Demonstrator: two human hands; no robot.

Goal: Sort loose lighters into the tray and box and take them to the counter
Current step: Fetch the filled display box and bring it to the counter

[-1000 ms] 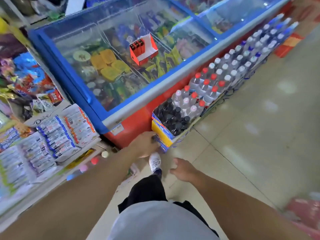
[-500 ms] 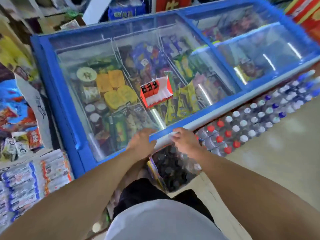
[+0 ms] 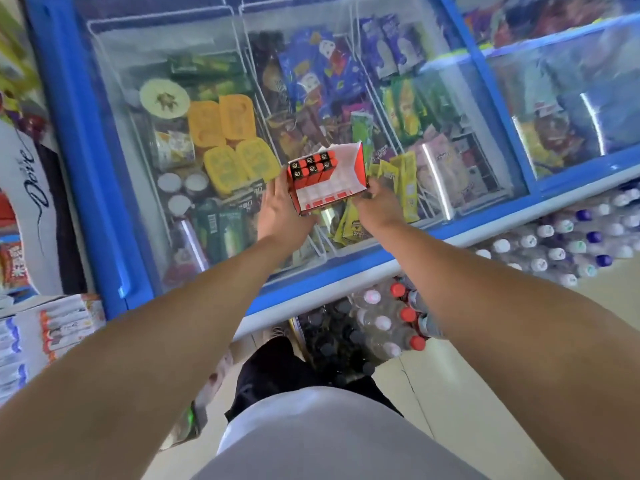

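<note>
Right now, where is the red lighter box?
In the head view, the red lighter box sits mid-frame on the freezer's glass lid, between the left hand and the right hand.

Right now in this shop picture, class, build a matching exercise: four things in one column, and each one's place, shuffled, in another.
Things:
1. lighters
2. lighter box
3. yellow tubs
4. bottles

Places:
A. inside the freezer, under its glass
B. on the floor, against the freezer's front
C. between the left hand and the right hand
D. packed in one end of the box

Pairs: 1-D, 2-C, 3-A, 4-B
</note>
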